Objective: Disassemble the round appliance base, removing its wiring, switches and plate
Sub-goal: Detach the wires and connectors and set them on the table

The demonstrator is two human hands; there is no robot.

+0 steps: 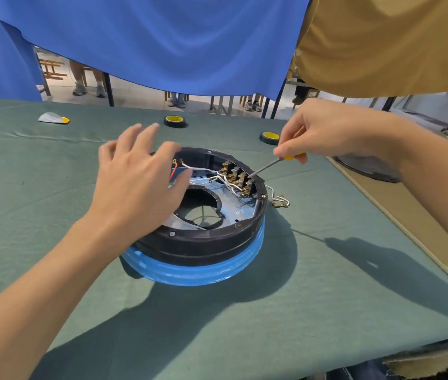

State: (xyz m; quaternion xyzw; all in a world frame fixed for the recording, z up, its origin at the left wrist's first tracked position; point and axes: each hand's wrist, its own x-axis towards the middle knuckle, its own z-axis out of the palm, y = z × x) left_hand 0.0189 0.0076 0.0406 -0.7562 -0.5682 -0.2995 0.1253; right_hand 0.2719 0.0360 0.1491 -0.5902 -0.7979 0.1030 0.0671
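While the round appliance base [198,242], a black plastic ring stacked on a blue one, sits open side up on the green cloth-covered desk [299,297], both hands work at it. The left hand [140,182] is spread above the base's left half, fingers straight and holding nothing. Whether it touches the rim cannot be told. It hides that side of the interior and part of an orange wire [173,171].

The right hand [324,133], above the base's far right rim, pinches the yellow handle of a slim metal-shafted screwdriver [269,167]. Most of the handle is buried in the fingers. The tip meets the row of dark switches with brass terminals [238,179] against the base's inner right wall. White wires [203,171] run from these switches over the silver metal plate [234,212], which has a large round opening at its centre.

Just outside the base's right rim lies a loose white wire piece with brass ends [280,200]. Beyond the base stand two black tape rolls with yellow cores [175,121] [269,137]. To the right of the base, a dark round object [368,168] is largely hidden by the right forearm.
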